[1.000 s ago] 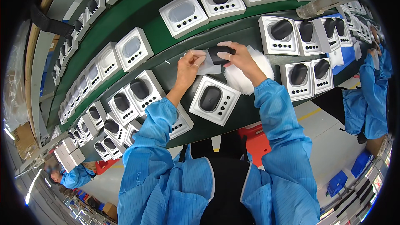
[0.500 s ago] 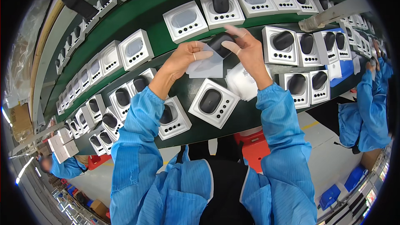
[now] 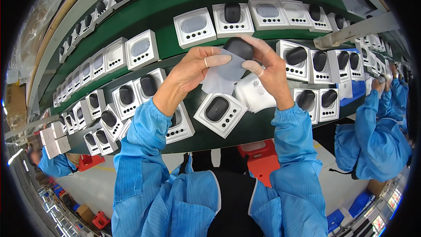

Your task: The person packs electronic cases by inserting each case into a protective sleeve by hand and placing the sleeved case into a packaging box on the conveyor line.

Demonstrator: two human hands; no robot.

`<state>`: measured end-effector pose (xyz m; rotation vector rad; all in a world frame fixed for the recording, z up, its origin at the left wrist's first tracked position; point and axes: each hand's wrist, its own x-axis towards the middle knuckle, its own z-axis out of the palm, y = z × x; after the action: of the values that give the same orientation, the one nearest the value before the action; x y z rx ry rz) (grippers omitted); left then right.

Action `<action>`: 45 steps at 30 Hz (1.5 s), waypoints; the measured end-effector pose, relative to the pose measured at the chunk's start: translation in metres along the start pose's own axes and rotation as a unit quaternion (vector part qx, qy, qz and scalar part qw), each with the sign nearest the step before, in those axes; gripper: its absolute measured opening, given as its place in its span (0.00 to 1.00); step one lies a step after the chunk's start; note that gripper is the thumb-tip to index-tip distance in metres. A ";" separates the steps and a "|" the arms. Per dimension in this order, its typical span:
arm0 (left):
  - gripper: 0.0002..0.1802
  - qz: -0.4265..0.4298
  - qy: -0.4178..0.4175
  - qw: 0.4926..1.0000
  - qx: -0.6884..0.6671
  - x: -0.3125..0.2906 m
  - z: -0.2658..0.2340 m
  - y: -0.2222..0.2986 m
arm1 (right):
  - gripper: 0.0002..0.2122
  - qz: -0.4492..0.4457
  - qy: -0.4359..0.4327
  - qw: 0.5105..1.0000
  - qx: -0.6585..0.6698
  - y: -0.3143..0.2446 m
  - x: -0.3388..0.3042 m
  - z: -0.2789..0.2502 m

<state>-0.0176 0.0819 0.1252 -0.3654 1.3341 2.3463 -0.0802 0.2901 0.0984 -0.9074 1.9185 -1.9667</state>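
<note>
Above the green bench, my left hand (image 3: 187, 69) pinches a translucent film sheet (image 3: 219, 79) between thumb and fingers. My right hand (image 3: 272, 71), fingers curled, grips a smooth black rounded case (image 3: 238, 47), like an earbud case. The film lies against the lower left of the case; whether it wraps round it I cannot tell. Just below the hands, a white box tray (image 3: 237, 116) sits at an angle, holding another black case (image 3: 217, 109) and a row of small black ear tips. Beside it is a pile of white translucent sleeves (image 3: 255, 94), partly under my right hand.
White trays (image 3: 194, 27) line the green shelf, some with black cases. More trays (image 3: 127, 98) stand to the left and right on the bench (image 3: 206, 138). A grey bar (image 3: 357, 30) crosses at the right. A red stool (image 3: 261, 160) is below; a blue-sleeved co-worker (image 3: 370, 136) works at right.
The black case has turned in my right hand, with its rounded top now facing up. The film has shifted across its lower left. The whole view has moved slightly.
</note>
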 end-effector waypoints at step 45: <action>0.40 0.278 0.540 0.495 0.621 -0.173 -0.387 0.105 | 0.07 0.205 0.151 0.910 0.329 0.054 0.134 0.309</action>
<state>0.0931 -0.3381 0.0805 -1.0248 3.6033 0.4228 -0.0172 -0.0435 0.0629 -0.0164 1.2480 -2.3130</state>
